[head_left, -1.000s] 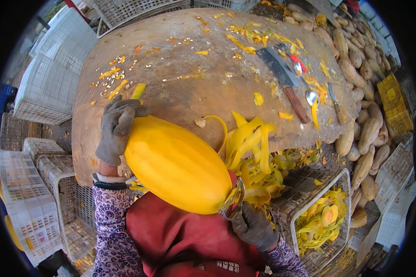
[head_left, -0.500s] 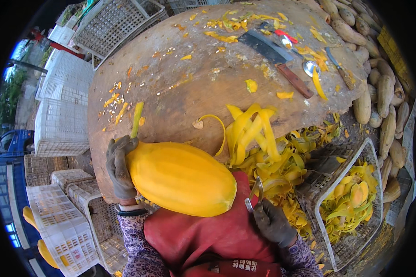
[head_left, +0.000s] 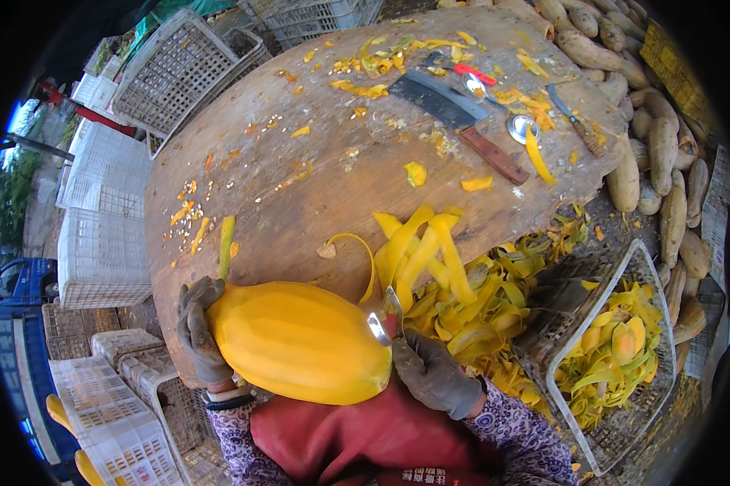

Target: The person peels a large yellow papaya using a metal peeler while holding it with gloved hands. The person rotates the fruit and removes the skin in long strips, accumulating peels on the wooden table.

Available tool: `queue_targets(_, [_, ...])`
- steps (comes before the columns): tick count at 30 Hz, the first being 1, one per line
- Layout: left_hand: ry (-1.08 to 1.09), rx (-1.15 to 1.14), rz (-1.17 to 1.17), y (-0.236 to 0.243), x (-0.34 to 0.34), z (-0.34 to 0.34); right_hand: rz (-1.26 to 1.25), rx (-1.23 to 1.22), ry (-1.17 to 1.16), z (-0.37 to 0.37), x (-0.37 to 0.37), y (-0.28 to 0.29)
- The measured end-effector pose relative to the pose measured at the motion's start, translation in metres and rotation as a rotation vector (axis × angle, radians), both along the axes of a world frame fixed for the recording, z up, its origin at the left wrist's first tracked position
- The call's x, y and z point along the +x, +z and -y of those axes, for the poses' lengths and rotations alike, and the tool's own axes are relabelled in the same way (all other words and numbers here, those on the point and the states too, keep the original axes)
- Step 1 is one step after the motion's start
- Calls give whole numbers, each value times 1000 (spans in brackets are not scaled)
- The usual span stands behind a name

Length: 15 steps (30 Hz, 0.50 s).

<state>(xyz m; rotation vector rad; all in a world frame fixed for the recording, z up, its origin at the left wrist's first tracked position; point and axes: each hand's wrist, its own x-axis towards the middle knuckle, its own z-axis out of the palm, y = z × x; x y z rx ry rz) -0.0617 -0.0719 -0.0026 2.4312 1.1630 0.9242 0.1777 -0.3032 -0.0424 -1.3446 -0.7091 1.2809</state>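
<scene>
A large yellow-orange peeled pumpkin (head_left: pixel 296 340) lies lengthwise against my apron at the table's near edge. My left hand (head_left: pixel 200 328), in a grey glove, grips its left end, the fingers wrapped round beside a strip of peel (head_left: pixel 227 245). In my gloved right hand (head_left: pixel 438 377) is a metal peeler (head_left: pixel 387 314), its blade at the upper right end of the pumpkin. That hand's fingers are partly hidden behind the pumpkin's end. Long yellow peel strips (head_left: pixel 422 249) hang over the table edge just beyond the peeler.
On the wooden table (head_left: pixel 276 178) lie a cleaver (head_left: pixel 442 101), a spoon (head_left: pixel 523 127), a small knife (head_left: pixel 574 121) and scraps. Peelings (head_left: pixel 495 300) heap beside a tipped crate (head_left: pixel 555 389). Unpeeled pumpkins (head_left: pixel 665 150) pile up at right; white crates (head_left: pixel 106 259) stand at left.
My right hand has moved up and left, bringing the peeler from beside the pumpkin to its right end. The pumpkin and my left hand have shifted slightly left and down in view.
</scene>
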Motion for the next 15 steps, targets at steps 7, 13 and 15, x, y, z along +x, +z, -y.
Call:
queue_targets(7, [12, -57, 36, 1, 1, -16, 316, 2, 106, -29, 30, 17])
queue_targets(13, [11, -315, 37, 0, 1, -43, 123, -30, -19, -51, 28, -3])
queue_targets(15, [-26, -231, -54, -1, -6, -44, 73, -20, -43, -54, 21, -10])
